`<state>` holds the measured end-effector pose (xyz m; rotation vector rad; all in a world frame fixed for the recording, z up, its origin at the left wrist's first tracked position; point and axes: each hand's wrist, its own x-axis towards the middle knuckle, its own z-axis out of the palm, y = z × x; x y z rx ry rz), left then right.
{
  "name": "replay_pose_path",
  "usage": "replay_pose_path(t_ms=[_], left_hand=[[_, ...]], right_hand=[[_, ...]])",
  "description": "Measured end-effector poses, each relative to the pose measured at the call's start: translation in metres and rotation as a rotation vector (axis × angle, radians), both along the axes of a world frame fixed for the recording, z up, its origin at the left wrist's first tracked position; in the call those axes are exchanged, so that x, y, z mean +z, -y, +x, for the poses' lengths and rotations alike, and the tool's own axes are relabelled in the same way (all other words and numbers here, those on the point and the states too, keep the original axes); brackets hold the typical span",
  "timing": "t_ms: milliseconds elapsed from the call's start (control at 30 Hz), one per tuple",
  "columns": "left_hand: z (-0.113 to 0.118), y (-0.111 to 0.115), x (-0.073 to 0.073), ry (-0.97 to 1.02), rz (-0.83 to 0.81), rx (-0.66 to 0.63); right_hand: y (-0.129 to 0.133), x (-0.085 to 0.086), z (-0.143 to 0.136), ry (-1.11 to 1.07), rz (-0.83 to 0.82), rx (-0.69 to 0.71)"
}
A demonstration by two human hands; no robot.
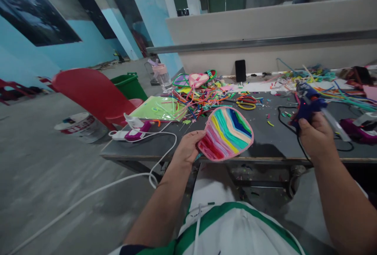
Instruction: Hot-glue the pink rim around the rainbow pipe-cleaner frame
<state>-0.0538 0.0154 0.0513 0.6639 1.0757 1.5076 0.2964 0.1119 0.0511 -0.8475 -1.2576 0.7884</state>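
Observation:
My left hand (188,147) pinches the left edge of a rounded craft panel (228,133), held up over the front edge of the table. Slanting bands of pink, red, yellow, teal, cream, blue and green pipe cleaners cover it, bordered in pink. On the right, my right hand (318,135) is closed round the handle of a dark blue glue gun (308,108), with a clear glue stick (335,123) sticking out toward the right. A small red light shows on the gun's body. The gun and the panel are well apart.
A tangle of pipe cleaners (203,98) lies behind the panel on the grey table (265,145). Scissors (246,102), a phone (240,70) and a tumbler (162,77) stand or lie farther back. A white cable (165,157) hangs off the left side, near a red chair (88,94).

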Motion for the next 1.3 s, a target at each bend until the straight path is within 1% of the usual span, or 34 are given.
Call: replay_pose_path(t_ms=[67, 100, 133, 200, 300, 433, 533, 600, 733, 867, 1000, 1133, 1300], left_hand=[[0.003, -0.001, 0.001, -0.005, 0.002, -0.020], [0.005, -0.001, 0.001, -0.007, 0.002, -0.029], [0.006, -0.002, 0.001, -0.009, 0.000, -0.037], [0.009, -0.003, 0.002, -0.013, -0.005, -0.052], [0.014, -0.003, 0.003, -0.021, -0.014, -0.076], [0.023, -0.001, 0.006, -0.044, -0.024, -0.105], [0.030, 0.000, 0.008, -0.065, -0.026, -0.103], [0.034, 0.000, 0.009, -0.080, -0.025, -0.094], [0.040, 0.003, 0.012, -0.105, -0.005, -0.085], [0.048, 0.008, 0.019, -0.129, 0.008, -0.077], [0.057, 0.014, 0.024, -0.148, 0.048, -0.069], [0.064, 0.017, 0.025, -0.135, 0.049, -0.071], [0.069, 0.020, 0.025, -0.135, 0.059, -0.085]], right_hand=[[0.009, 0.009, -0.004, -0.220, -0.046, 0.181], [0.013, 0.011, -0.006, -0.277, -0.082, 0.241], [0.016, 0.013, -0.009, -0.302, -0.129, 0.301], [0.022, 0.015, -0.015, -0.333, -0.173, 0.362], [0.031, 0.015, -0.024, -0.300, -0.165, 0.373], [0.051, 0.018, -0.037, -0.167, -0.206, 0.386], [0.068, 0.015, -0.048, -0.100, -0.249, 0.497], [0.079, 0.010, -0.056, -0.045, -0.312, 0.547], [0.095, 0.001, -0.072, -0.053, -0.358, 0.585], [0.107, 0.001, -0.084, -0.012, -0.451, 0.634], [0.111, 0.000, -0.088, -0.022, -0.392, 0.689], [0.111, 0.000, -0.088, 0.002, -0.418, 0.662], [0.110, 0.001, -0.088, 0.066, -0.373, 0.599]])
